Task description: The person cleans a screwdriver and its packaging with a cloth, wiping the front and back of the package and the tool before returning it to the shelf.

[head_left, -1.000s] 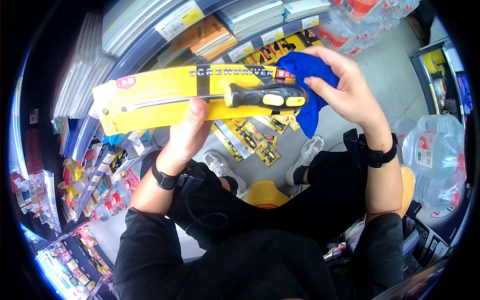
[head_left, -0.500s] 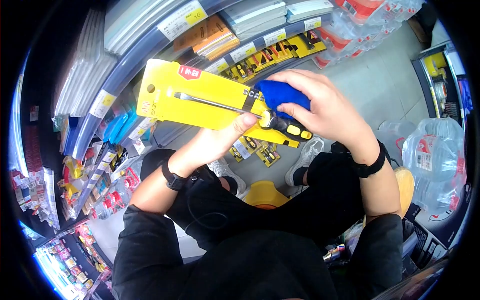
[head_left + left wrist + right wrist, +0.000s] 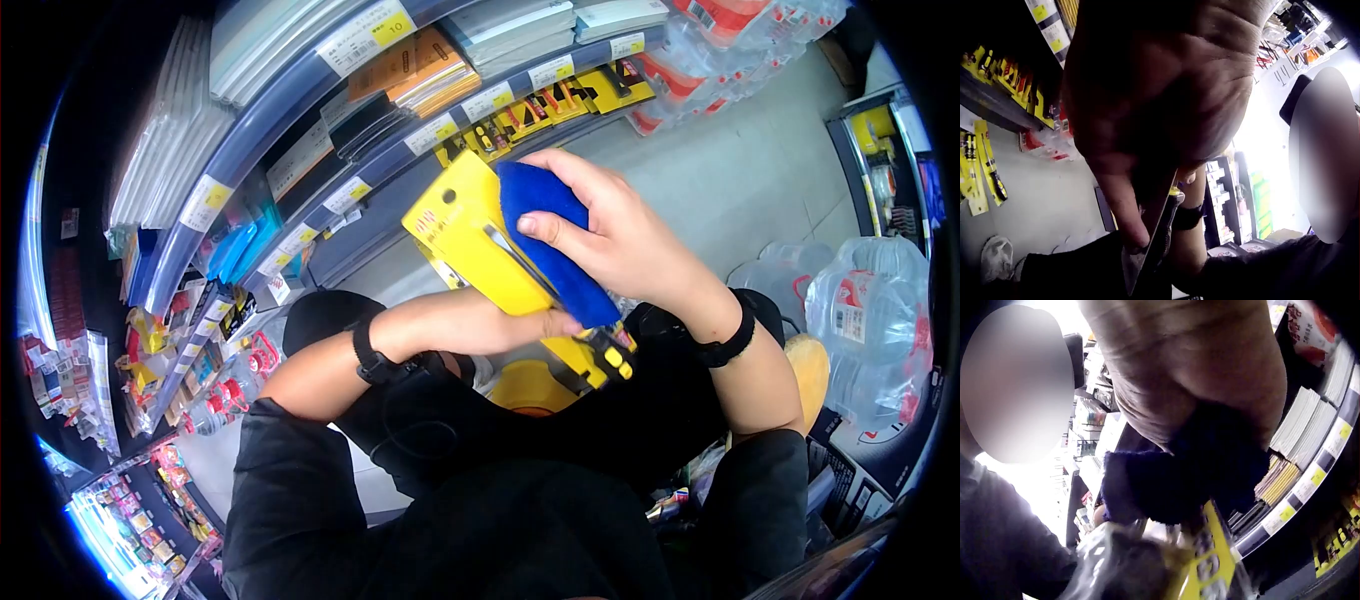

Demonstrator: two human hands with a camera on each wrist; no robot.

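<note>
A packaged screwdriver on a yellow card (image 3: 480, 235) slants across the middle of the head view, its hang-hole end up and to the left. Near the card's lower end, my left hand (image 3: 515, 325) grips it, thumb across the front. My right hand (image 3: 610, 235) holds a blue cloth (image 3: 545, 205) over the card's right side, with the thumb on top of the cloth. The cloth covers much of the package, and the black-and-yellow handle (image 3: 610, 355) shows below it. In the right wrist view the dark blue cloth (image 3: 1147, 487) bunches under the palm, beside the yellow card (image 3: 1210, 562).
A shelf with price labels (image 3: 488, 102) curves across the front, bearing paper stacks and yellow-carded tools (image 3: 545, 110). Wrapped water bottles (image 3: 690, 75) stand at the back right, large clear jugs (image 3: 865, 300) at the right. A yellow stool (image 3: 530, 388) is between the legs.
The package has turned from nearly level to a steep slant, its handle end now lower right. The cloth has moved from the handle end along the card towards the hang-hole end.
</note>
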